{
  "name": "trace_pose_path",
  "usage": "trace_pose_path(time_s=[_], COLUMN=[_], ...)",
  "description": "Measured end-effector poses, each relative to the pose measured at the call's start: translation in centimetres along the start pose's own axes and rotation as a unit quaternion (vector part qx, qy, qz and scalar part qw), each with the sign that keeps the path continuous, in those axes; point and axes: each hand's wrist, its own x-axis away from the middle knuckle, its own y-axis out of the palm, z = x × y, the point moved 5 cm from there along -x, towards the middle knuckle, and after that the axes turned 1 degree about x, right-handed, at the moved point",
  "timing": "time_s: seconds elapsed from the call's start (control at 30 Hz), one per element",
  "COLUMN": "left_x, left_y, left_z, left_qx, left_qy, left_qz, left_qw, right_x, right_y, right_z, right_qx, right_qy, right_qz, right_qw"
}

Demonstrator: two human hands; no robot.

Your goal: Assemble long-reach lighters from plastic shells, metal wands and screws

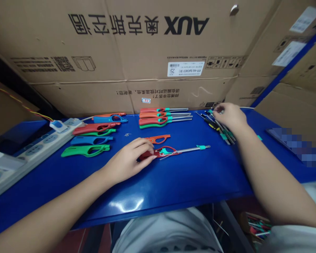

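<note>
My left hand (131, 156) is closed on the handle end of a red long-nosed lighter (165, 151) lying on the blue table. The lighter's casing is opened up, showing a green trigger and thin white wires, with a metal tube pointing right. Over a pile of metal lighter tubes (226, 135) with green parts, the fingers of my right hand (230, 116) are pinched together; what they hold, if anything, I cannot make out. A yellow and black screwdriver (211, 124) rests beside that pile. Just beyond my left hand is an orange handle shell (160, 139).
Lighters with metal tubes (158, 121) lie in a stack at the back middle. Coloured handle shells (85, 151) are rowed at left, beside a white power strip (39, 151). Small metal bits (127, 134) lie between. Cardboard (147, 45) walls the back. A dark pixelated object (292, 144) is at right.
</note>
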Motion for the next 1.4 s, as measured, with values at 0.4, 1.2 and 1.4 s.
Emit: trace_pose_path(time_s=[0.4, 1.2, 1.4], left_x=[-0.1, 0.1, 0.1], left_y=[-0.2, 0.8, 0.9], left_z=[-0.6, -1.5, -1.3], left_qx=[0.002, 0.030, 0.039], left_qy=[-0.038, -0.103, -0.096], left_qz=[0.008, 0.024, 0.059], left_qw=[0.999, 0.994, 0.993], right_x=[-2.0, 0.7, 10.5], right_y=[-0.9, -0.3, 2.6], right_z=[6.2, -1.6, -11.8], right_qx=[0.001, -0.149, -0.247], right_qy=[0.143, -0.090, -0.420], right_qz=[0.001, -0.015, -0.105], right_qw=[0.990, 0.985, 0.867])
